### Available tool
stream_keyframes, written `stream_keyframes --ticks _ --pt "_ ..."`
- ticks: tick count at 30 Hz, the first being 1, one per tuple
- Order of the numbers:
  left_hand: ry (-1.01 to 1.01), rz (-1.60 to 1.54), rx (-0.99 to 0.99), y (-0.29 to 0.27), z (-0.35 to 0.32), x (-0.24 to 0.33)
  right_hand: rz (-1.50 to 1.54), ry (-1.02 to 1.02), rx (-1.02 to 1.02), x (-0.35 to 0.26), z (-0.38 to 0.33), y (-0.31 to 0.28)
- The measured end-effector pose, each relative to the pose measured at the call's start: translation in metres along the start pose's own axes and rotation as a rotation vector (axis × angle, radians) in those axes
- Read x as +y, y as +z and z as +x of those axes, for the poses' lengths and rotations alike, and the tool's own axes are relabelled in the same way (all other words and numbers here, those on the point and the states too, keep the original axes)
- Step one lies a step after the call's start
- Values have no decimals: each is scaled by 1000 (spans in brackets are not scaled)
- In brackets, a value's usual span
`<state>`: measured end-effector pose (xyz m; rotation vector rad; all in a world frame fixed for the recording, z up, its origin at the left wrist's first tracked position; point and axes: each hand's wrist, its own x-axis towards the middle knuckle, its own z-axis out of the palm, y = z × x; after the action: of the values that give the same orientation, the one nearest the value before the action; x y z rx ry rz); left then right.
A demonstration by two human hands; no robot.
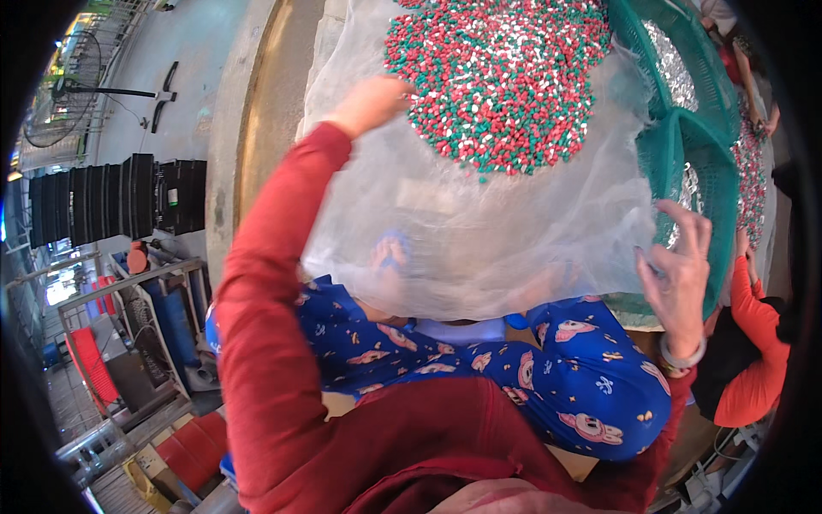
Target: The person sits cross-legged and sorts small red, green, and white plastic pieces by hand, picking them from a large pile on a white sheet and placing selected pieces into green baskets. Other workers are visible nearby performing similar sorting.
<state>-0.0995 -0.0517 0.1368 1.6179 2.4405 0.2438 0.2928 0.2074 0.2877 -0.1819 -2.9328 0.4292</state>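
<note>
While the left hand (370, 103) grips the clear plastic bag (479, 231) beside the pellets (501, 81), the right hand (681, 270), fingers spread and released, should steady its right edge.

Head cam, fisheye, looks down, close over lap and hands (681, 274).

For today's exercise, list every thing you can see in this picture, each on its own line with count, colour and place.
Pellets: one large heap, red, green and white, upper centre on the sheet.
Plastic sheet: one, clear, draped over the lap.
Baskets: at least two, green, upper right.
Crates: one stack, black, left.
Fan: one, dark, upper left.
Co-worker's sleeve: one, orange, right edge.
Left hand: one, red sleeve, at the heap's left edge.
Right hand: one, fingers spread, at the sheet's right edge.
</note>
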Motion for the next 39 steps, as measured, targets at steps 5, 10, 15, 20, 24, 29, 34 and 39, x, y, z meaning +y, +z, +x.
stream_keyframes --ticks 5,10,15,20,24,29,34,39 --pt "23 -197 328 117 121 25 862 200 -160 4 21 55" --pt "49 -175 265 154 148 13 1617 778 135 19 -31 106" --pt "51 -67 430 128 137 7 1932 1093 469 30 -70 117" --pt "-366 104 128 62 136 33 1368 246 190 30 -56 109" --pt "-67 -696 276 -3 166 132 1754 26 -516 40 -13 100" --pt "901 -830 267 -34 205 352 1343 77 -676 5 15 143" --pt "914 -1002 221 -18 191 502 1640 421 -428 15 -27 167" --pt "970 -1330 192 10 187 517 1954 433 -289 36 -73 199"
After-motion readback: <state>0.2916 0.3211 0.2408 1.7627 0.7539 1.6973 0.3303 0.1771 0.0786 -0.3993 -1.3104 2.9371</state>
